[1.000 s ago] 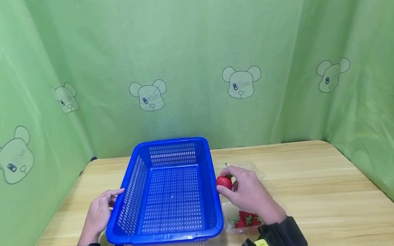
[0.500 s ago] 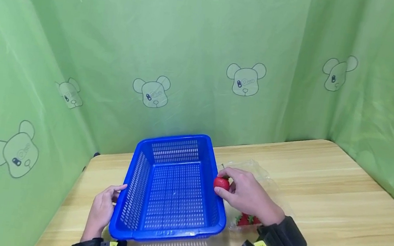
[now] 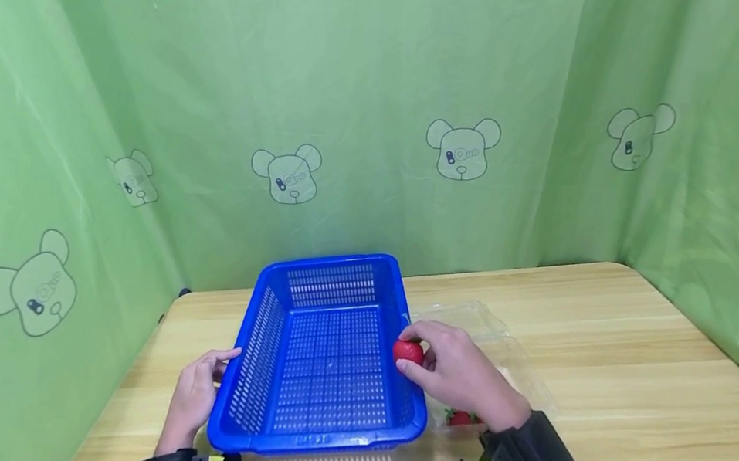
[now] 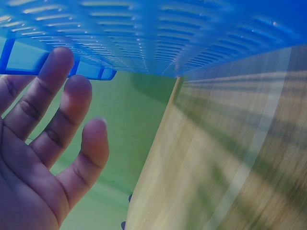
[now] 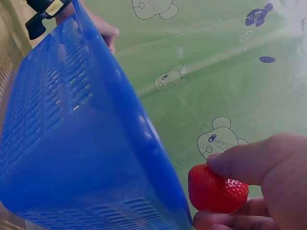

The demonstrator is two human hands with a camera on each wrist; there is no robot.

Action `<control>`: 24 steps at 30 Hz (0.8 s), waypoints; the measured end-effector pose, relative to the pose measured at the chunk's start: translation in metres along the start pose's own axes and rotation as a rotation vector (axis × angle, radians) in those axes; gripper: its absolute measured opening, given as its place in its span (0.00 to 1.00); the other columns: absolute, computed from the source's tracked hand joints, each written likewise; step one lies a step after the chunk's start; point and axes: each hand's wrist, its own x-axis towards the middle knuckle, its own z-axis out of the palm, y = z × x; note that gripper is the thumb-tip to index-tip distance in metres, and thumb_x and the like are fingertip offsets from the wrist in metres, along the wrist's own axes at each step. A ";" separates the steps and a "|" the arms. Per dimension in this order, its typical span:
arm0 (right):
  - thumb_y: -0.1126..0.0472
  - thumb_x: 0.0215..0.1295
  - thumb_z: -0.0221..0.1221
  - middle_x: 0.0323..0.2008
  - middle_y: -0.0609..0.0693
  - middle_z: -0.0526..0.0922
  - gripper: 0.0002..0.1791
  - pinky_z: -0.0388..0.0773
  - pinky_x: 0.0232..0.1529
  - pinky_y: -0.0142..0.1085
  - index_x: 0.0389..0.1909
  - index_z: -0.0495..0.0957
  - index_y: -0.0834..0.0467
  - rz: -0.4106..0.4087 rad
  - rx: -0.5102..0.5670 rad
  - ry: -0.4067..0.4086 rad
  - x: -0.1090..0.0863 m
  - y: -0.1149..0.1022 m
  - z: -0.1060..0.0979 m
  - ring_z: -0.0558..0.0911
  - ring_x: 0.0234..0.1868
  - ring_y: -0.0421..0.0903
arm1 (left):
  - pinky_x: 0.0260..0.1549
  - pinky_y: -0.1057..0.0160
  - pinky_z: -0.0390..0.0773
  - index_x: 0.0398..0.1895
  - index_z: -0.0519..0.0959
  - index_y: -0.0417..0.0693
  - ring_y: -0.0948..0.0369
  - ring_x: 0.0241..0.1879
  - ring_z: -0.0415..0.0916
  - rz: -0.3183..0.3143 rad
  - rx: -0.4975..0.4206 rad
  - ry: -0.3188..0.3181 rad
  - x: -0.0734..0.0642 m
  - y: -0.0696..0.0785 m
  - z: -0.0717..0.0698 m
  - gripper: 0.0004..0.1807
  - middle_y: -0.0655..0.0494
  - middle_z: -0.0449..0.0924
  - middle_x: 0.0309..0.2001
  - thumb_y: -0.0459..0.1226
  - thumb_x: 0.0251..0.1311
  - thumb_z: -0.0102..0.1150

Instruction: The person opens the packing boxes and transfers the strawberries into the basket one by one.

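A blue plastic basket (image 3: 331, 366) with slotted walls tilts toward me over the table. My left hand (image 3: 195, 392) is at its left side, fingertips right at the rim; in the left wrist view the fingers of this hand (image 4: 53, 139) are loosely bent, under the slotted wall. My right hand (image 3: 457, 367) pinches a red strawberry (image 3: 408, 352) between thumb and fingers, at the basket's right rim. The right wrist view has the strawberry (image 5: 216, 189) close beside the rim, level with its edge. More strawberries (image 3: 461, 418) show partly behind my right wrist.
A clear plastic clamshell box (image 3: 484, 319) lies on the wooden table (image 3: 638, 375) right of the basket, partly hidden by my right arm. Green curtains (image 3: 377, 68) with bear drawings stand close behind and along both sides of the table.
My right hand has moved slightly left with the strawberry, from outside the basket's right rim to over it. The left hand stays at the basket's side.
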 end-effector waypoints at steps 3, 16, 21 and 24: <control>0.57 0.61 0.66 0.35 0.44 0.79 0.13 0.76 0.30 0.30 0.45 0.78 0.56 -0.019 -0.010 0.003 0.000 -0.001 0.000 0.76 0.30 0.37 | 0.34 0.62 0.77 0.55 0.79 0.38 0.55 0.35 0.77 0.004 0.008 0.007 0.001 0.001 0.001 0.30 0.46 0.81 0.34 0.40 0.76 0.22; 0.57 0.61 0.66 0.35 0.44 0.78 0.14 0.76 0.31 0.29 0.46 0.78 0.56 -0.040 -0.030 -0.004 0.001 -0.005 0.000 0.75 0.31 0.38 | 0.35 0.61 0.77 0.55 0.79 0.39 0.54 0.35 0.77 -0.005 0.027 0.014 0.004 0.000 0.003 0.31 0.46 0.81 0.34 0.42 0.76 0.21; 0.57 0.60 0.66 0.36 0.44 0.78 0.15 0.76 0.33 0.30 0.46 0.78 0.56 -0.031 -0.040 -0.011 0.000 -0.008 0.003 0.75 0.33 0.40 | 0.34 0.61 0.77 0.55 0.79 0.39 0.54 0.35 0.77 -0.010 0.030 0.014 0.003 -0.001 0.002 0.30 0.46 0.81 0.34 0.41 0.76 0.22; 0.57 0.60 0.67 0.37 0.44 0.79 0.15 0.77 0.35 0.31 0.46 0.78 0.56 -0.026 -0.045 -0.025 -0.001 -0.009 0.005 0.75 0.35 0.40 | 0.34 0.61 0.77 0.55 0.79 0.40 0.54 0.35 0.77 -0.014 0.041 0.017 0.002 -0.003 0.002 0.30 0.47 0.81 0.34 0.42 0.76 0.22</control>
